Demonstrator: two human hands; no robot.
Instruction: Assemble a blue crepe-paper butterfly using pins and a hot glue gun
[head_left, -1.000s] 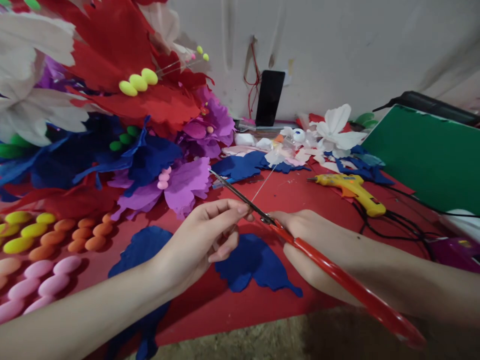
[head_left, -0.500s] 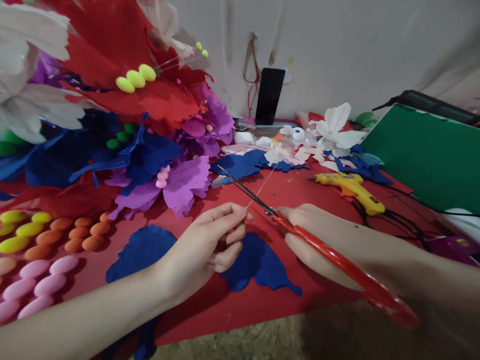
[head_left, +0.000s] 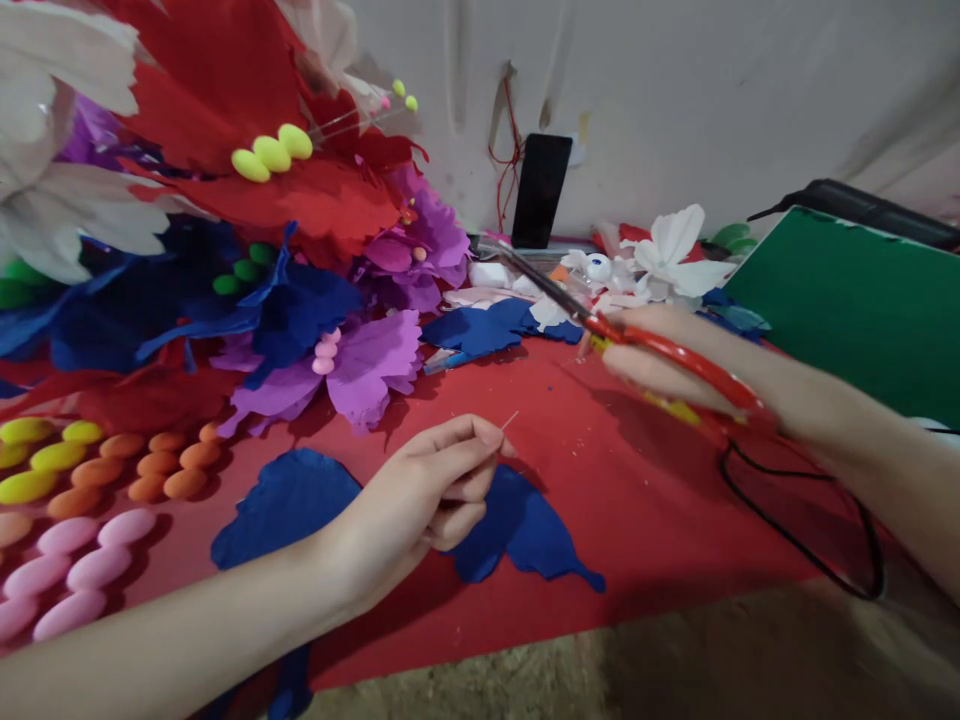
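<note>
My left hand (head_left: 427, 500) pinches a short, thin pale strand (head_left: 511, 419) between thumb and finger. Below it, a dark blue butterfly-shaped fabric cutout (head_left: 300, 500) lies on the red table. Off to the right, my right hand (head_left: 667, 350) is closed around red-handled scissors (head_left: 675, 355), blades pointing up and left. Yellow parts of a glue gun (head_left: 679, 408) show under the same hand, which appears to grip it too; most of the gun is hidden. A black cord (head_left: 806, 572) hangs in a loop below.
Large red, white, blue and purple fabric flowers (head_left: 225, 90) crowd the left. Rows of pink oval beads (head_left: 100, 565) and orange ones lie in front. A phone (head_left: 541, 190) leans on the wall; a green board (head_left: 862, 310) stands at right. Blue and white scraps (head_left: 476, 330) lie behind.
My right hand has moved up and right with the scissors, away from the strand, and onto the glue gun, which has shifted. The strand from my left hand now shows only a short end.
</note>
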